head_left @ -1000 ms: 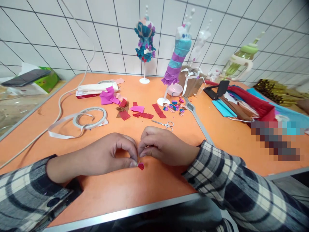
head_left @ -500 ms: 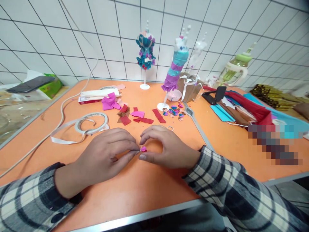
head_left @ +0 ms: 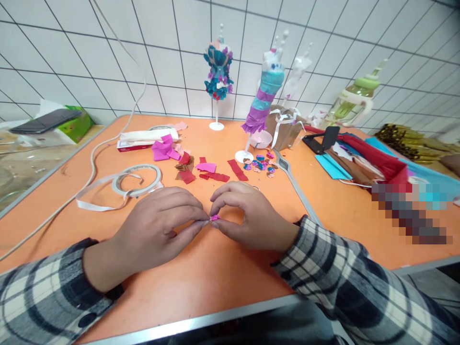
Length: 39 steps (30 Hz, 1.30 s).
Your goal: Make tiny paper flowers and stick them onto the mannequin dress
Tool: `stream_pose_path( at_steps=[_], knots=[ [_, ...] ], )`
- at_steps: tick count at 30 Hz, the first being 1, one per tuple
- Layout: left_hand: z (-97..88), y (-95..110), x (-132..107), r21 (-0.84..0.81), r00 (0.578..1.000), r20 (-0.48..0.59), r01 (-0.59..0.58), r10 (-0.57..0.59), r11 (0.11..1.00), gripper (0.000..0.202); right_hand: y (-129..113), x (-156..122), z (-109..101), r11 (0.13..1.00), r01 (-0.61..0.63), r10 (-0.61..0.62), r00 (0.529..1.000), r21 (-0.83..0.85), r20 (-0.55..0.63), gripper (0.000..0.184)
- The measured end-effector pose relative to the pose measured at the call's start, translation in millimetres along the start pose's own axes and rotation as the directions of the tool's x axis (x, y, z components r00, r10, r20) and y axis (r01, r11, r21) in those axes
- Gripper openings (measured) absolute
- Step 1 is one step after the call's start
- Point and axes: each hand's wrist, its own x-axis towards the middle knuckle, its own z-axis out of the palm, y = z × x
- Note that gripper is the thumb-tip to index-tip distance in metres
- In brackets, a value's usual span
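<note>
A tiny pink crepe-paper flower is held between my two hands above the orange table. My left hand pinches its left end between thumb and fingertips. My right hand curves round from the other side, with thumb and index fingertip closed on the pink paper. Just beyond the hands lie red paper strips, a pink paper piece and a small pile of finished paper flowers. A ring, mostly hidden, shows behind my right hand.
Left of my hands lies a roll of white double-sided tape with a loose strip. A white cable crosses the left side. Two dressed mini mannequins stand at the back. Folded coloured paper and a black phone stand lie right.
My right thumb and index finger have closed from a gap onto the pink paper. My left hand keeps its pinch. The view has shifted slightly.
</note>
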Motion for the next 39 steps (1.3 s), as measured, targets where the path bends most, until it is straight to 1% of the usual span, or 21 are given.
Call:
stream_pose_path(
  at_steps=[2, 4, 6, 9, 12, 15, 18, 21, 22, 24, 27, 31, 33, 36, 37, 39],
  knots=[
    [0.5, 0, 1, -0.01, 1.0, -0.004, -0.003, 0.003, 1.0, 0.011, 1, 0, 0, 1.0, 0.023, -0.023, 1.0, -0.013, -0.003, 0.004],
    [1.8, 0, 1, -0.033, 1.0, -0.011, 0.018, -0.019, 0.999, 0.012, 1, 0, 0, 0.998, 0.044, -0.044, 0.999, -0.043, -0.007, 0.003],
    [3.9, -1, 0, -0.063, 0.998, -0.021, 0.063, -0.064, 0.996, 0.013, 2, 0, 0, 0.995, 0.071, -0.072, 0.997, -0.077, -0.013, 0.002],
    [7.2, -2, 0, -0.121, 0.986, -0.014, 0.165, -0.168, 0.979, 0.013, 3, -2, 0, 0.987, 0.108, -0.11, 0.994, -0.116, -0.012, 0.002],
    [8.8, -2, 1, -0.203, 0.955, 0.042, 0.295, -0.293, 0.934, 0.013, 4, -3, 0, 0.978, 0.131, -0.132, 0.991, -0.161, 0.007, 0.005],
    [8.6, -2, 2, -0.275, 0.912, 0.108, 0.411, -0.396, 0.869, 0.015, 3, -3, 0, 0.966, 0.161, -0.16, 0.987, -0.2, 0.02, 0.006],
    [7.9, -2, 4, -0.316, 0.87, 0.162, 0.493, -0.466, 0.811, 0.017, 2, -2, 1, 0.976, 0.154, -0.161, 0.986, -0.152, -0.034, 0.011],
    [7.9, -2, 4, -0.327, 0.845, 0.206, 0.535, -0.494, 0.779, 0.017, 0, -2, 2, 0.989, 0.105, -0.113, 0.991, -0.108, -0.068, 0.023],
    [8.1, -2, 4, -0.328, 0.839, 0.215, 0.544, -0.499, 0.772, 0.017, 0, -3, 3, 0.989, 0.09, -0.098, 0.993, -0.116, -0.063, 0.023],
    [8.4, -1, 4, -0.336, 0.833, 0.226, 0.553, -0.504, 0.763, 0.017, 0, -3, 4, 0.986, 0.079, -0.088, 0.995, -0.148, -0.054, 0.016],
    [8.8, -1, 4, -0.352, 0.829, 0.234, 0.559, -0.507, 0.751, 0.017, 1, -4, 6, 0.975, 0.112, -0.125, 0.99, -0.189, -0.058, 0.003],
    [10.7, -4, 3, -0.41, 0.818, 0.252, 0.574, -0.517, 0.708, 0.015, 5, -2, 6, 0.953, 0.2, -0.22, 0.973, -0.227, -0.066, 0.008],
    [12.4, -7, 1, -0.492, 0.803, 0.289, 0.592, -0.521, 0.639, 0.013, 6, -2, 5, 0.927, 0.257, -0.287, 0.955, -0.273, -0.072, 0.009],
    [15.0, -12, -3, -0.614, 0.755, 0.4, 0.642, -0.52, 0.459, 0.011, 5, -2, 4, 0.881, 0.324, -0.369, 0.926, -0.344, -0.074, 0.012],
    [15.8, -14, -4, -0.64, 0.732, 0.435, 0.661, -0.525, 0.391, 0.011, 4, -2, 3, 0.883, 0.329, -0.375, 0.923, -0.335, -0.082, 0.013],
    [17.0, -16, -7, -0.671, 0.683, 0.479, 0.69, -0.552, 0.271, 0.013, 2, -2, 1, 0.924, 0.305, -0.338, 0.934, -0.232, -0.119, 0.013]
  ],
)
